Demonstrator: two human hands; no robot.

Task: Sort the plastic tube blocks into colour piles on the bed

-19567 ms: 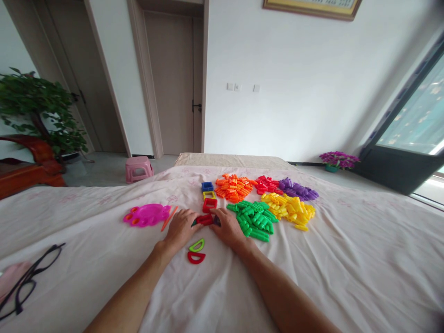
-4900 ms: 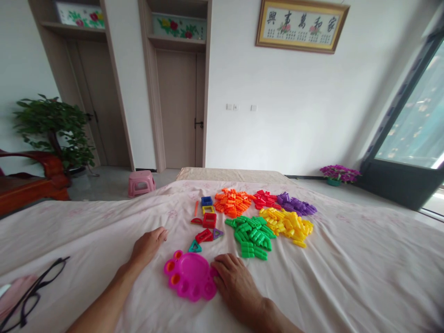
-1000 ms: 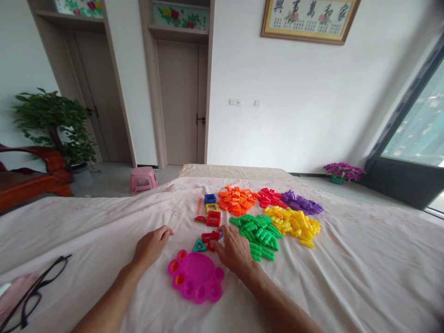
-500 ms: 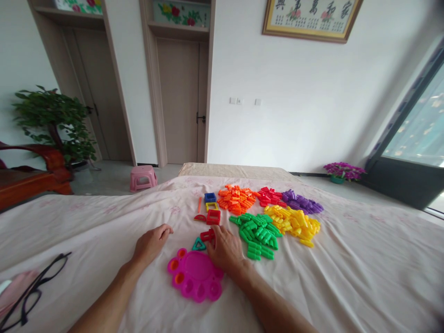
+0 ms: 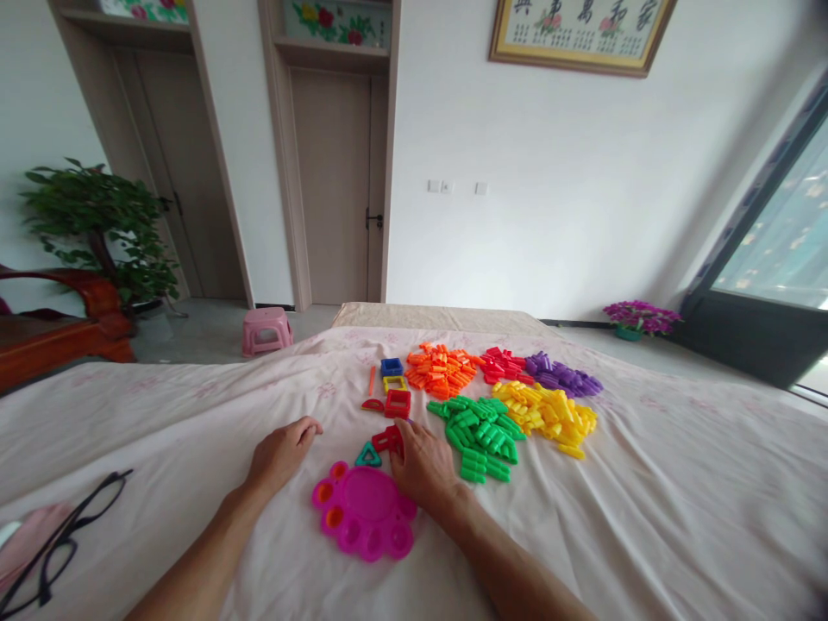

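Observation:
My right hand (image 5: 423, 461) has its fingers closed on a red plastic piece (image 5: 385, 438), partly hidden under the fingertips. A teal triangle (image 5: 368, 454) lies just left of that piece. Nearer to me is the pink palette (image 5: 368, 496), with orange in several of its round wells; my right wrist is by its right edge. My left hand (image 5: 283, 450) rests on the cloth to the left, fingers curled in, with nothing visible in them. Beyond the right hand lie a red square frame (image 5: 397, 404), a red half-round piece (image 5: 373, 404), a yellow frame (image 5: 393, 385) and a blue frame (image 5: 392, 367).
Piles of green (image 5: 482, 431), yellow (image 5: 549, 414), orange (image 5: 441, 371), red (image 5: 503, 366) and purple pieces (image 5: 562, 377) lie to the right on the cloth (image 5: 621, 517). An orange stick (image 5: 372, 380) is by the frames. Black glasses (image 5: 71, 535) lie at the left edge.
The red piece in my right hand has turned a little and the hand has shifted slightly right. My left hand has stayed in place.

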